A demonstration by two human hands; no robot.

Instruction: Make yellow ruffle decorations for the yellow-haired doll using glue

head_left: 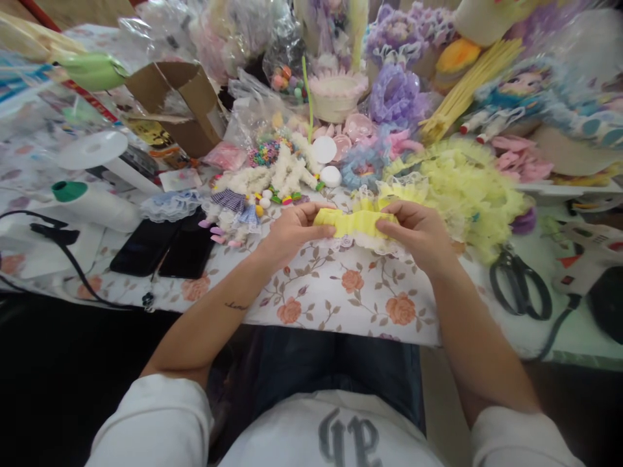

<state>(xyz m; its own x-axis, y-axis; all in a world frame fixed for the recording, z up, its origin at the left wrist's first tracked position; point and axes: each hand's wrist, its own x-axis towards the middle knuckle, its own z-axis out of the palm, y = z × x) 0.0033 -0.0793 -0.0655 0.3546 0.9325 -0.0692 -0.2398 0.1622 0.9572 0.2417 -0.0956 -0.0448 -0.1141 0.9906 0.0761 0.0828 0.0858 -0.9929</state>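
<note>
A yellow gathered fabric strip with white lace edging (357, 224) stretches between my two hands, just above the table. My left hand (296, 228) pinches its left end, thumb in front and fingers behind. The other end is pinched the same way by my right hand (417, 230). Right behind the strip lies more yellow lace-trimmed fabric (403, 188); whether it joins the held piece, I cannot tell. A big heap of pale yellow ruffled tulle (467, 188) sits beyond my right hand. Near my left hand are small doll figures in checked skirts (233, 211).
Black scissors (520, 282) and a glue gun (588, 253) lie at the right. Two dark phones (163, 243), a thread cone (95, 201) and a white spool (97, 152) are at the left. Behind stand a cardboard box (178, 107), a white basket (338, 94) and purple ruffles (399, 94).
</note>
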